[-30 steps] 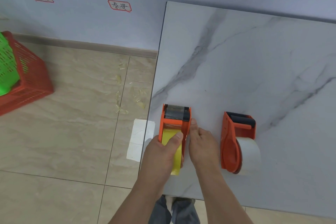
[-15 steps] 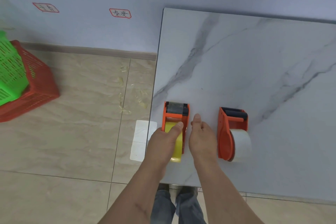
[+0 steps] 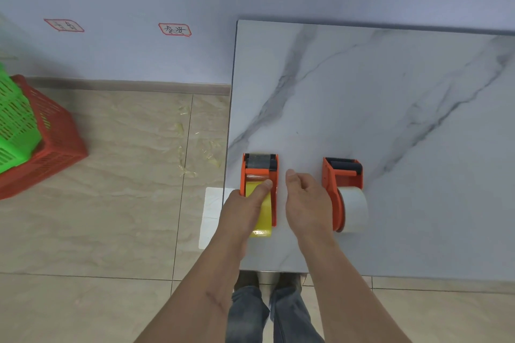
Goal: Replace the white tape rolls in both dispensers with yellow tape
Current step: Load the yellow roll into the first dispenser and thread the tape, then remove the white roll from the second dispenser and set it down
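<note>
1. Since the frame a second ago, our right hand (image 3: 306,200) has drawn away from the left dispenser (image 3: 260,189) and now sits apart from it, between the two dispensers.
2. Our left hand (image 3: 243,210) grips the left dispenser, thumb pressed on the yellow tape roll (image 3: 263,216) already seated in it.
3. Our right hand is released, fingers loosely curled, holding nothing, not touching either dispenser.
4. To its right stands the right dispenser (image 3: 341,181), still carrying the white tape roll (image 3: 354,210); hand and dispenser are just beside each other, apart.
5. Both dispensers lie near the table (image 3: 390,92) front edge with long axes running away from us, cutter ends far, rolls near.
6. We judge the first swap nearly complete and the second not yet begun; the right hand is the nearer one, and the white roll lies directly rightward of it.
7. Beyond the table: tiled floor (image 3: 111,217), and a red basket (image 3: 53,147) holding a green basket (image 3: 14,125), far left.
</note>
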